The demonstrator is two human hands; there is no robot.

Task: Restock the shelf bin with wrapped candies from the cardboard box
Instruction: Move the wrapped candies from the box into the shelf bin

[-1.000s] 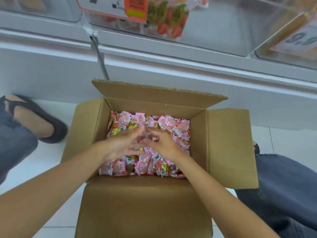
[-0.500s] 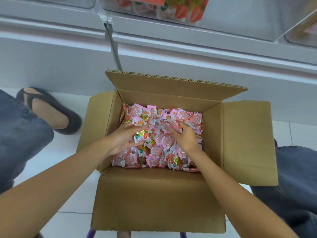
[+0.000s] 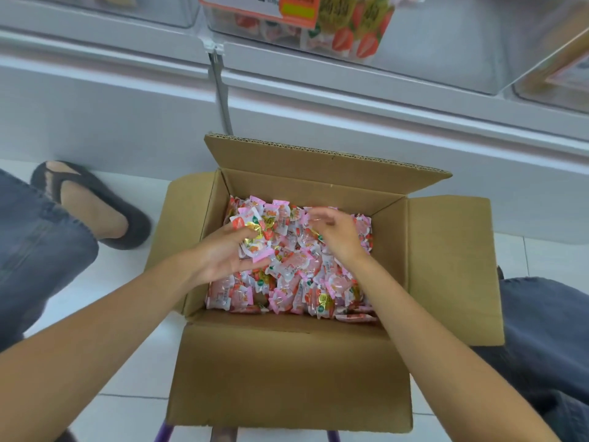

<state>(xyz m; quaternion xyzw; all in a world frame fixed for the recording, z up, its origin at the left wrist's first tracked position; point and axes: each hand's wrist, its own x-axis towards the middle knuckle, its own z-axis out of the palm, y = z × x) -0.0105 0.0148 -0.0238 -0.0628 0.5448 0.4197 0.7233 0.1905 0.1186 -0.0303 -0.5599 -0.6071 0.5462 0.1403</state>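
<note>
Inside the single cardboard box (image 3: pixel 287 371), the left hand (image 3: pixel 223 256) cups a handful of wrapped candies (image 3: pixel 293 266). Whether the right hand (image 3: pixel 339 237) grasps anything is too blurred to tell. Above the box, the label (image 3: pixel 287 11) on the shelf bin (image 3: pixel 430 43) is unreadable.

The cardboard box (image 3: pixel 287 378) is plain brown. The wrapped candies (image 3: pixel 296 279) are pink and white, with bits of red, green and shiny gold. The shelf bin (image 3: pixel 446 52) is see-through and shows red strawberry pictures. Its label (image 3: pixel 298 11) is orange. The floor (image 3: pixel 127 416) has white tiles. The slipper (image 3: pixel 134 224) is dark grey. The jeans (image 3: pixel 38 250) are grey-blue.
</note>
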